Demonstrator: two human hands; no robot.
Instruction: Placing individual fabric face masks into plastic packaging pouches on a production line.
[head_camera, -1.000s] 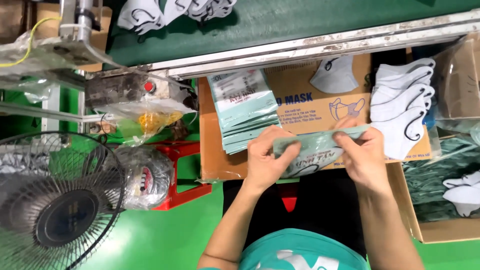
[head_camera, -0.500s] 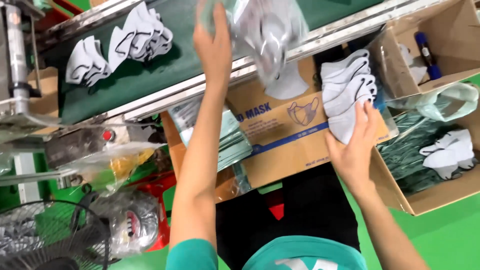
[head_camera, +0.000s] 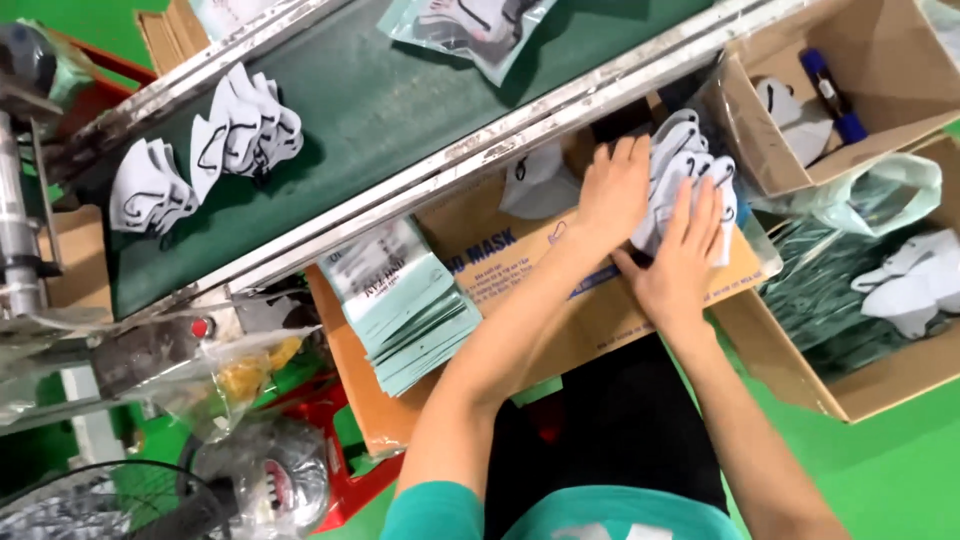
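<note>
The stack of white masks (head_camera: 690, 175) is lying on the flattened cardboard box (head_camera: 520, 290) in front of you, just below the conveyor belt (head_camera: 400, 110), and you are gathering it between both hands. Your left hand (head_camera: 612, 192) is pressing flat against the stack's near side, fingers together; your right hand (head_camera: 682, 255) is lying over the top, fingers slightly spread. Be squaring the edges evenly, I would say, so no ear loop is snagging. Beside your left arm the pale green pouches (head_camera: 405, 305) are fanning out, and the open carton (head_camera: 850, 330) to your right is holding more masks.
</note>
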